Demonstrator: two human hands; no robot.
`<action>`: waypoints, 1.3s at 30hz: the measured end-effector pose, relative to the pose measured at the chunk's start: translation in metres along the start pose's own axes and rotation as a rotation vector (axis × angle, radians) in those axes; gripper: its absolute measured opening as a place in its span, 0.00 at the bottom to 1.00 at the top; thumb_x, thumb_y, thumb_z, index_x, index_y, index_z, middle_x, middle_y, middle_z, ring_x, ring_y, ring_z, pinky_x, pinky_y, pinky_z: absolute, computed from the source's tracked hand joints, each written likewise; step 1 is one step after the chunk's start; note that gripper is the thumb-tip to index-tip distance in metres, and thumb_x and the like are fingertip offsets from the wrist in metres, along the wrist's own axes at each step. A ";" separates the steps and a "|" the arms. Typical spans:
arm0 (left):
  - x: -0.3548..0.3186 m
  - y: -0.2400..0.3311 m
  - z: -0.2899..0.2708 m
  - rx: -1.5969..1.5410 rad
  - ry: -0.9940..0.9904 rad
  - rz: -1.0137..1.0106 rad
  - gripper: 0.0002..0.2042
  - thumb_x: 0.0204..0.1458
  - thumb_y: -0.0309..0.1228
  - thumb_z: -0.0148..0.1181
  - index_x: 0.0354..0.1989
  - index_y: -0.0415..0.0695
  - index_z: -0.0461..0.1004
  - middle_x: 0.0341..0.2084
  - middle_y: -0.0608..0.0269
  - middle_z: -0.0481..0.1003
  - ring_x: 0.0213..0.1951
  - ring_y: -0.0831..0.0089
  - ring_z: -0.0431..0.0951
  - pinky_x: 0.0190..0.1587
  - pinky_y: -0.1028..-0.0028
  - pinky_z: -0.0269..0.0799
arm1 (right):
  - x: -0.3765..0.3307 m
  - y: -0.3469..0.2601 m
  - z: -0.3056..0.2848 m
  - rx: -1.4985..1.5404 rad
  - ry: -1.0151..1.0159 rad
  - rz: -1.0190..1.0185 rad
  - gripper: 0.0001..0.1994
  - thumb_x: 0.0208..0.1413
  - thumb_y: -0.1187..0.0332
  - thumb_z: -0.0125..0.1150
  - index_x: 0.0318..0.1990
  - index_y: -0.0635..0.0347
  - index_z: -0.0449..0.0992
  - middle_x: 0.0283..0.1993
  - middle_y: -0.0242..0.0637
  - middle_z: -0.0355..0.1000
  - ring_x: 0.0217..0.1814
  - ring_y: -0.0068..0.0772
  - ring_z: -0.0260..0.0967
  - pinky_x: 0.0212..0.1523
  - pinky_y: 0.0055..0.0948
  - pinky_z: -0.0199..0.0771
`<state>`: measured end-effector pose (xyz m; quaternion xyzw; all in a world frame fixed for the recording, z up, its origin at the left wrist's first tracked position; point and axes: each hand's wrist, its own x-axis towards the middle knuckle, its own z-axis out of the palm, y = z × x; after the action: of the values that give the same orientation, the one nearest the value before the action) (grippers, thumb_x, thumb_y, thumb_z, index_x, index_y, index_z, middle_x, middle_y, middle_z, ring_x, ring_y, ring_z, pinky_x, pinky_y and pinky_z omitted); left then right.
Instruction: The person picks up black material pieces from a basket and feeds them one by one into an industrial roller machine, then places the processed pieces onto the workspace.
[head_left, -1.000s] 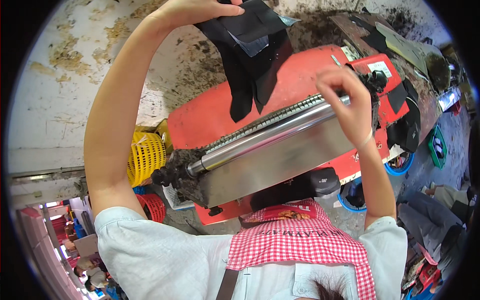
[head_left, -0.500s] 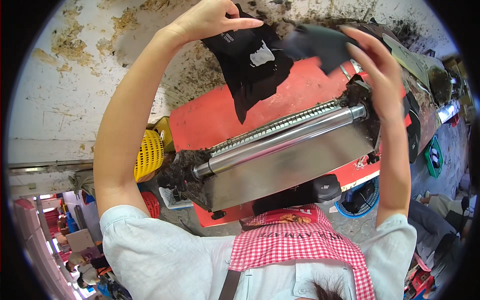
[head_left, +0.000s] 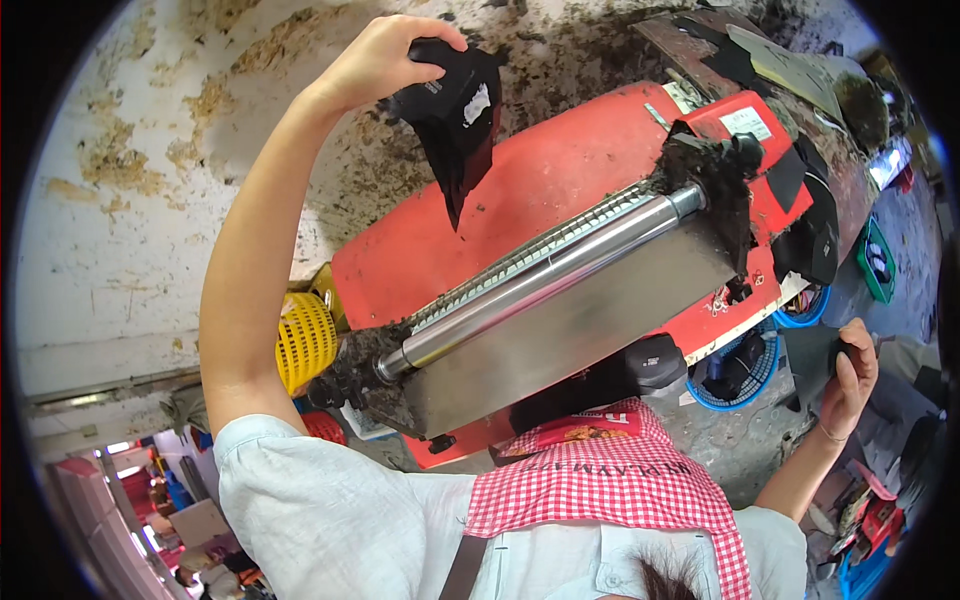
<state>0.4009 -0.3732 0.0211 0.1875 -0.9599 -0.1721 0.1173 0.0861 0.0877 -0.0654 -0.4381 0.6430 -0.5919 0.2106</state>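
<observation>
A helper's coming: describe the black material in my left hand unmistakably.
Find the red machine with the shiny roller. Beyond the roller, your left hand holds black material tapering downward. A whitish patch sets it apart from the plain dark piece in the right hand.

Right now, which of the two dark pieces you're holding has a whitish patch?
The black piece in the left hand: a whitish patch shows on it. The dark piece in the right hand shows none.
</observation>
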 end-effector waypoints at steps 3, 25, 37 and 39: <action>0.017 0.016 -0.001 -0.040 -0.005 -0.055 0.14 0.40 0.22 0.58 0.38 0.41 0.73 0.31 0.63 0.75 0.33 0.78 0.73 0.37 0.77 0.69 | -0.022 0.015 -0.005 0.132 0.182 0.128 0.12 0.44 0.73 0.53 0.39 0.66 0.70 0.41 0.33 0.62 0.46 0.25 0.57 0.51 0.22 0.50; -0.054 -0.051 0.091 -0.033 0.001 -0.239 0.10 0.44 0.24 0.54 0.37 0.41 0.75 0.33 0.58 0.76 0.36 0.70 0.76 0.40 0.73 0.69 | -0.069 0.072 0.005 0.245 0.240 0.408 0.13 0.49 0.74 0.52 0.44 0.66 0.69 0.44 0.34 0.66 0.47 0.24 0.62 0.51 0.22 0.58; 0.075 0.049 0.033 -0.065 0.227 -0.061 0.12 0.42 0.19 0.55 0.38 0.37 0.74 0.29 0.56 0.76 0.34 0.74 0.75 0.38 0.75 0.70 | -0.061 0.062 0.015 0.096 0.230 0.345 0.12 0.48 0.77 0.53 0.43 0.67 0.70 0.45 0.33 0.64 0.47 0.23 0.61 0.51 0.20 0.55; 0.089 0.054 0.053 -0.227 0.335 -0.007 0.10 0.43 0.21 0.56 0.36 0.37 0.73 0.31 0.58 0.76 0.35 0.73 0.75 0.38 0.73 0.69 | -0.064 0.059 0.011 0.077 0.256 0.316 0.12 0.48 0.77 0.53 0.43 0.67 0.70 0.45 0.33 0.63 0.47 0.23 0.60 0.50 0.20 0.54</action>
<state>0.2880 -0.3463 0.0074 0.2025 -0.9007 -0.2460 0.2952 0.1098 0.1286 -0.1393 -0.2445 0.7022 -0.6264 0.2340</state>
